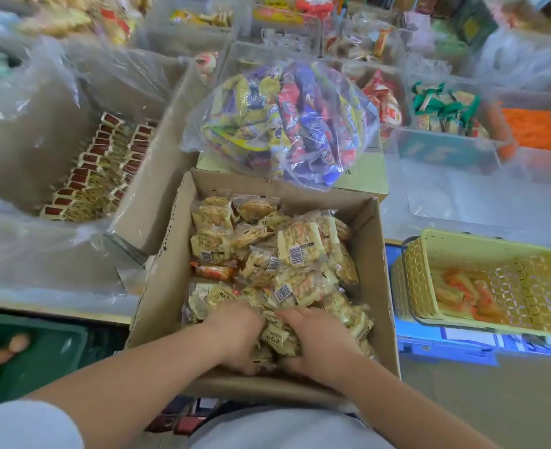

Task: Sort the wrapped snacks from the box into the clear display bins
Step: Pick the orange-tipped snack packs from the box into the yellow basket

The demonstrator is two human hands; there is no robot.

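The left grip [235, 333] and right grip [321, 341] are sunk in the near end of the cardboard box [170, 254]. Their fingers are curled into the wrapped snacks [295, 251], clasping one bunch of packets between them. The box is heaped nearly full. For a clean scoop, I judge both should squeeze inward and lift together, since slick wrappers slip out easily. The odd orange packet [214, 270] is best left aside. The clear display bins [445, 150] lie beyond the bagged mix [283, 124], so the load should travel high over it
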